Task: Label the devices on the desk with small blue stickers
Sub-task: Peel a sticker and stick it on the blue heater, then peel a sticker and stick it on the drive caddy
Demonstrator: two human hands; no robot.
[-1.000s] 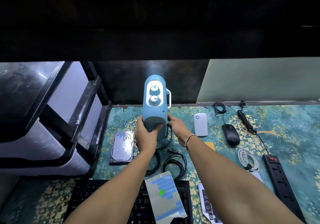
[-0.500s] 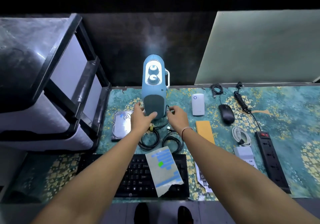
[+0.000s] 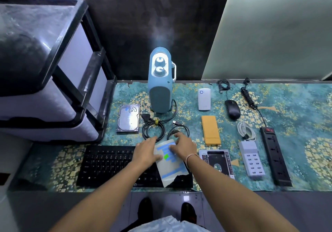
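Glossy sticker sheet (image 3: 171,167) lies on black keyboard (image 3: 111,163); left hand (image 3: 146,151) presses its 9 o'clock edge, right hand (image 3: 184,146) fingertips touch blue strips, nothing gripped.

Low in the middle of the frame, both hands rest on a sticker sheet (image 3: 170,161) lying across the right end of a keyboard (image 3: 109,163). The left hand (image 3: 146,151) presses its left edge; the right hand (image 3: 184,146) has fingers spread over the blue strips at its top. Above them stand a blue heater (image 3: 160,95), a hard drive (image 3: 128,118) to its left, and coiled cables (image 3: 153,129). A mouse (image 3: 232,109) and power strip (image 3: 275,156) lie at the right.
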